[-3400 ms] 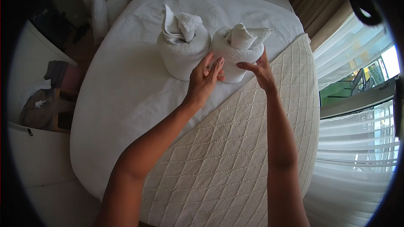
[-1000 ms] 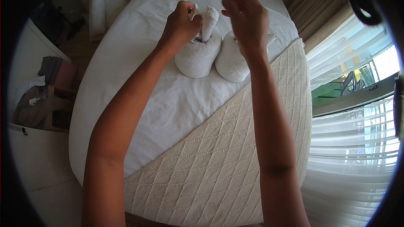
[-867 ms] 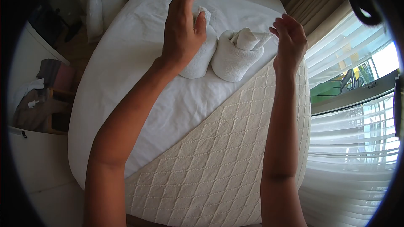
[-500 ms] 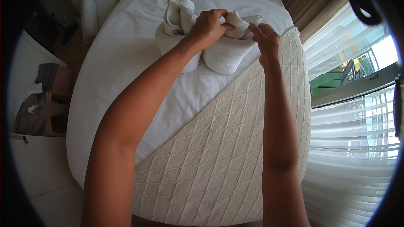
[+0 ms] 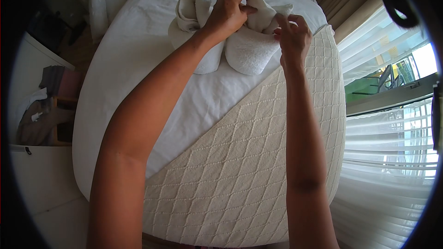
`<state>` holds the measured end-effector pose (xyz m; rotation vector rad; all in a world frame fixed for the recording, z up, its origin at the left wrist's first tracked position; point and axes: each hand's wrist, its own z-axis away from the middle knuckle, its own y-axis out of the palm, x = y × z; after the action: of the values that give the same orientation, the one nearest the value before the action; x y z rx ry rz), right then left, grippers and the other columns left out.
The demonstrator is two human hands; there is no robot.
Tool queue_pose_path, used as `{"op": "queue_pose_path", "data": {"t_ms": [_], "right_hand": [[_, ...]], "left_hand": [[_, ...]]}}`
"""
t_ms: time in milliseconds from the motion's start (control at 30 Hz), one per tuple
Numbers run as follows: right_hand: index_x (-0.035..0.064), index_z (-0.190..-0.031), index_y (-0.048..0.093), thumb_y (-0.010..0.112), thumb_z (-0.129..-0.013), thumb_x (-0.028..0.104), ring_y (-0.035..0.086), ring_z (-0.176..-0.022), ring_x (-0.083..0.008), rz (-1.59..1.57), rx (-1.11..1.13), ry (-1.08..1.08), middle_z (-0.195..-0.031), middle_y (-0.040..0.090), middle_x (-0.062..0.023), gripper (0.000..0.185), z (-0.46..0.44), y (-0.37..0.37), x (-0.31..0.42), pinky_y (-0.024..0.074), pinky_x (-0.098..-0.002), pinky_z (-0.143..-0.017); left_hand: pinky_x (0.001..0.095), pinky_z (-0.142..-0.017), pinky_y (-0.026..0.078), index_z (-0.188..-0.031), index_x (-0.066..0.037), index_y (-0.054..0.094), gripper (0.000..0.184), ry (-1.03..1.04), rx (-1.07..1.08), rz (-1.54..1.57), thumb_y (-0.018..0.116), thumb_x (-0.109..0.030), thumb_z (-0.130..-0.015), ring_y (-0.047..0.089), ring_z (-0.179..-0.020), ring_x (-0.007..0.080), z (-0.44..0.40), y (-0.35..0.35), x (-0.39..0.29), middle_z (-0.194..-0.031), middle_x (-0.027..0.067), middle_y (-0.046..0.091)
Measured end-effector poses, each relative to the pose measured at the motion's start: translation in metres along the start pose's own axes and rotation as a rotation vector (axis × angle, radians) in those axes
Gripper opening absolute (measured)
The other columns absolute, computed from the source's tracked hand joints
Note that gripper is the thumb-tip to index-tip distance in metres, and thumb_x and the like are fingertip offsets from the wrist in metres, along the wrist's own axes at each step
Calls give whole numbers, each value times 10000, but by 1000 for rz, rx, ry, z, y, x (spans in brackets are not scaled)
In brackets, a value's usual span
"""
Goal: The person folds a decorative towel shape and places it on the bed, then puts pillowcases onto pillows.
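Observation:
Two white towels, folded into upright shapes with peaked tops, stand side by side toward the far end of the bed. My left hand (image 5: 229, 14) pinches the raised peak of the right towel (image 5: 251, 53) from its left side. At the opposite side of that peak, my right hand (image 5: 295, 37) has its fingers bent around the right-hand fold; the exact fingertip contact is partly hidden. The left towel (image 5: 207, 62), with two upright points, is partly covered by my left wrist and touched by neither set of fingers.
A white sheet (image 5: 124, 83) covers the bed, with a cream diamond-patterned blanket (image 5: 221, 180) laid diagonally over its near right part. Sheer curtains (image 5: 383, 166) and a window are on the right. Pillows (image 5: 98, 14) stand beyond the left edge.
Both hands and towels appear slightly higher in view. My right hand has turned and its fingers have shifted on the fold; the towel's peak stands somewhat taller.

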<state>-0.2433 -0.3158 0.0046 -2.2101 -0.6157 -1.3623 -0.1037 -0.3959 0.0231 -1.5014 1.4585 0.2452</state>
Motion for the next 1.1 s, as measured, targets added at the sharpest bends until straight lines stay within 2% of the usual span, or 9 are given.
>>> {"op": "queue_pose_path", "data": {"t_ms": [167,367,467,600,667,733,800,933,1100], "right_hand": [[-34,-887,612,670,-751,244,615,-595,-165,38,-28,-41,-742,646,-137,315,5,3,-11,486,-308,-560],[-84,-1100,540,626,-856,191,647,-739,-171,-156,206,126,-873,657,-150,377,7,-16,9,537,-286,-635],[-61,-1202,500,571,-901,153,637,-893,-207,-289,258,-37,-1007,637,-167,375,11,-28,14,527,-300,-799],[-17,-1250,450,528,-876,27,576,-1004,-224,-410,119,-12,-1125,579,-195,384,28,-53,-8,525,-349,-821],[-9,-1283,397,579,-831,17,532,-1064,-245,-382,163,116,-1187,526,-205,487,30,-54,-48,504,-357,-857],[6,-1349,240,758,-668,42,411,-1190,-316,-357,322,266,-1295,396,-222,856,35,-50,-85,413,-419,-968],[-6,-1345,212,778,-654,62,398,-1203,-314,-332,422,250,-1295,384,-213,896,39,-33,-104,385,-416,-990],[-18,-1322,180,823,-611,112,390,-1212,-310,-304,605,97,-1277,391,-192,967,46,-8,-110,334,-410,-1025],[-10,-1306,209,825,-601,125,401,-1203,-295,-226,467,67,-1262,404,-177,946,61,6,-123,334,-384,-1021]], "left_hand": [[275,-456,500,-1113,-51,560,320,78,-65,-23,635,-181,-830,583,-554,126,5,7,11,-760,72,632],[340,-684,520,-1025,5,538,221,-136,-48,-148,556,-148,-866,644,-772,223,16,3,-12,-882,131,654],[359,-812,503,-1107,4,485,284,129,-241,-9,463,-9,-824,609,-961,256,47,-3,-20,-1128,170,581],[391,-931,438,-1186,21,409,396,297,-386,208,527,-3,-809,481,-1165,276,116,-9,-1,-1300,177,436],[418,-1031,333,-1311,50,213,754,-61,-564,-93,697,-133,-762,292,-1299,292,146,-10,28,-1403,206,212],[423,-1056,284,-1329,64,153,941,-257,-510,-7,771,-219,-680,242,-1301,325,150,-5,62,-1386,238,184],[432,-1058,285,-1349,116,38,1334,-455,-434,209,892,-423,-477,267,-1267,363,146,2,102,-1317,289,232],[426,-1019,343,-1352,98,73,1276,-257,-429,202,889,-379,-494,346,-1215,346,130,8,128,-1293,254,287],[400,-956,413,-1300,48,217,1090,-243,-439,325,863,-312,-498,431,-1156,299,130,15,137,-1254,207,361]]}}
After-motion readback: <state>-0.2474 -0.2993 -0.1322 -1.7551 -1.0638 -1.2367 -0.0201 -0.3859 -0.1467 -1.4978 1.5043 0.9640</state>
